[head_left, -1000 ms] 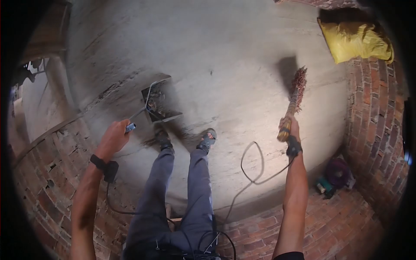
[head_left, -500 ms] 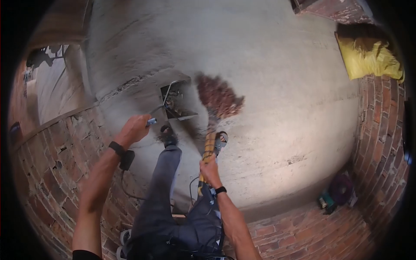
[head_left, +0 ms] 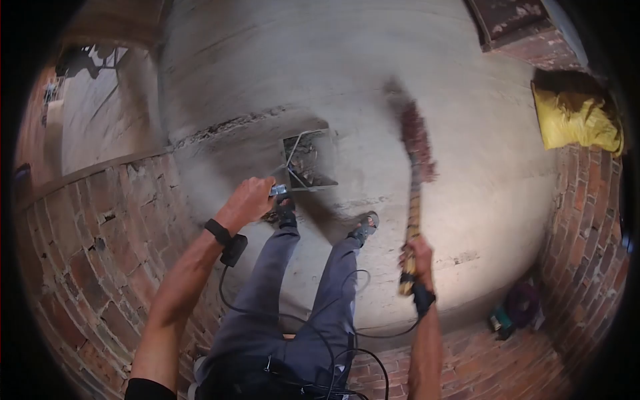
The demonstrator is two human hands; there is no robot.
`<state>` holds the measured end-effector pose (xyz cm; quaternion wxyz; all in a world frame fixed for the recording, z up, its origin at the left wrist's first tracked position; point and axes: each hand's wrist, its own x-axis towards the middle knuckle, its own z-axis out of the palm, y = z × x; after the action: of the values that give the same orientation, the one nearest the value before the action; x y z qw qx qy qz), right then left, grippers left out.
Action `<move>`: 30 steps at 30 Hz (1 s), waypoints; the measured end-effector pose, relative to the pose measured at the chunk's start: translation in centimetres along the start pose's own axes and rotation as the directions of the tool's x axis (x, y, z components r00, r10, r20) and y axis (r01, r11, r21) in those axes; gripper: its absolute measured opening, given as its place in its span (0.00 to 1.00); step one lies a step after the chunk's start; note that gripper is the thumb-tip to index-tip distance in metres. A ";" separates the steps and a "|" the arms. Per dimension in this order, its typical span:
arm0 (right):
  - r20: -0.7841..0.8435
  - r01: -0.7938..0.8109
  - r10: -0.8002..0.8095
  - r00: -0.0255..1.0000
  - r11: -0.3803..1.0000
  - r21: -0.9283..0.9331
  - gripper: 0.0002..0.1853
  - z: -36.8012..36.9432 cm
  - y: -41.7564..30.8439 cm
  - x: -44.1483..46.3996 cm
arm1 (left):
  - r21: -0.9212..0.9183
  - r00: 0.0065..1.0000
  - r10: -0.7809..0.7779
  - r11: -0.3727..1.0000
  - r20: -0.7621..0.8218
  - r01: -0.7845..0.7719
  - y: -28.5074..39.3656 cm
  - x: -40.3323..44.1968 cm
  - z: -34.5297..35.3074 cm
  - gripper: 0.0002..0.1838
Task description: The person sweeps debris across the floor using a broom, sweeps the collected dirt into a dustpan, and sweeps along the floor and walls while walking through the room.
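Observation:
My left hand (head_left: 248, 202) is closed round the metal handle (head_left: 278, 190) of a dustpan (head_left: 311, 160), a squarish pan with dark debris inside, resting on the concrete floor in front of my left foot. My right hand (head_left: 417, 259) grips the bound yellowish handle of a short broom (head_left: 417, 143). The broom's reddish-brown bristles point away from me, to the right of the dustpan and apart from it, and their tip is blurred. Whether the bristles touch the floor cannot be made out.
Brick walls (head_left: 587, 220) stand at the right and left. A yellow sack (head_left: 577, 123) lies at the upper right, beside a dark reddish object (head_left: 513, 27). Purple and teal items (head_left: 523, 305) sit in the lower right corner. Cables hang by my legs.
The broom swung left towards the dustpan, then back to the right, in my right hand. The view has shifted, and the dustpan with my left hand now appears further right.

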<state>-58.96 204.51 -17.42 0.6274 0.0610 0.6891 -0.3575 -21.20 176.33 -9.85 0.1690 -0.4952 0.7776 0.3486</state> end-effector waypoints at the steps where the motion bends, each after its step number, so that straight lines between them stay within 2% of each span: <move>1: -0.017 0.028 -0.028 0.999 1.000 0.006 0.11 -0.5 -1.5 2.7 | -0.012 1.000 -0.003 1.000 -0.027 0.002 -0.5 -0.4 -0.8 0.09; 4: -0.036 0.052 -0.050 0.998 0.997 0.053 0.10 -0.6 -5.8 10.3 | -0.028 0.998 -0.030 0.999 -0.059 0.029 -2.3 -0.9 -2.2 0.08; 7: -0.105 -0.017 0.010 0.994 0.998 -0.069 0.11 4.7 -8.3 13.7 | -0.034 0.996 -0.055 0.998 -0.064 0.053 -3.6 -1.2 -2.4 0.09; 9: -0.010 0.025 -0.027 1.000 0.986 -0.167 0.11 8.2 -5.5 14.7 | -0.044 0.995 -0.072 0.997 -0.064 0.070 -4.3 -1.3 -2.1 0.09; 10: 0.000 0.144 -0.155 0.988 0.916 -0.375 0.12 9.4 -1.6 15.6 | -0.027 0.995 -0.087 0.996 -0.037 0.086 -4.6 -1.1 -1.8 0.09; 11: 0.015 0.174 -0.190 0.982 0.864 -0.473 0.12 10.8 2.7 15.2 | -0.009 0.995 -0.100 0.995 -0.017 0.100 -4.8 -0.8 -1.6 0.09; 13: 0.044 0.224 -0.259 0.965 0.725 -0.652 0.21 13.6 11.1 14.2 | -0.007 0.995 -0.102 0.995 -0.021 0.102 -4.7 -0.6 -1.5 0.09; 14: 0.056 0.263 -0.315 0.947 0.667 -0.697 0.23 16.9 10.4 8.8 | 0.001 0.995 -0.102 0.995 -0.014 0.102 -4.6 -0.7 -1.4 0.09; 15: 0.079 0.139 -0.115 0.990 0.769 -0.625 0.29 18.9 10.3 5.0 | -0.008 0.995 -0.101 0.995 -0.020 0.101 -4.7 -0.8 -1.2 0.09; 16: 0.096 0.151 -0.117 0.988 0.737 -0.659 0.31 20.6 9.8 1.5 | 0.006 0.995 -0.101 0.995 -0.009 0.101 -4.9 -0.7 -1.2 0.09; 17: 0.121 0.074 0.001 0.993 0.789 -0.610 0.31 21.7 10.1 -0.7 | 0.022 0.995 -0.099 0.995 0.004 0.099 -5.1 -0.6 -1.0 0.08; 18: 0.087 -0.003 0.080 0.993 0.751 -0.660 0.32 22.5 10.5 -2.3 | 0.016 0.996 -0.092 0.996 0.000 0.092 -5.4 -0.7 -0.7 0.08; 19: 0.083 0.001 0.071 0.994 0.751 -0.661 0.32 22.3 11.0 -3.4 | 0.017 0.994 -0.111 0.994 0.004 0.111 -5.8 -0.8 -0.3 0.08; 21: 0.253 0.009 0.098 0.963 0.920 -0.391 0.32 22.0 11.7 -5.5 | 0.022 0.992 -0.128 0.992 0.003 0.128 -6.7 -1.0 -0.1 0.08; 22: 0.250 0.011 0.094 0.964 0.922 -0.388 0.32 21.9 10.9 -6.9 | 0.008 0.993 -0.119 0.993 -0.014 0.119 -7.1 -1.3 -0.1 0.08; 24: 0.250 -0.262 0.317 0.915 0.937 -0.229 0.33 20.4 8.3 -9.9 | 0.002 0.995 -0.099 0.995 -0.032 0.099 -8.0 -1.9 -0.7 0.08; 25: 0.222 -0.331 0.371 0.902 0.923 -0.197 0.32 19.5 7.4 -10.9 | 0.006 0.995 -0.090 0.996 -0.039 0.091 -8.5 -2.1 -1.2 0.09; 27: 0.169 -0.276 0.296 0.940 0.952 -0.134 0.30 17.5 6.9 -11.7 | 0.007 0.995 -0.086 0.996 -0.046 0.087 -9.6 -2.7 -2.0 0.09; 30: -0.007 -0.223 0.223 0.975 0.972 -0.075 0.15 14.8 7.1 -9.7 | -0.046 0.994 -0.072 0.997 -0.078 0.069 -11.4 -3.3 -2.7 0.09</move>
<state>-41.02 204.86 -10.98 0.6659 0.1140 0.6905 -0.2585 -9.40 173.53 -10.21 0.1393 -0.5394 0.7582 0.3390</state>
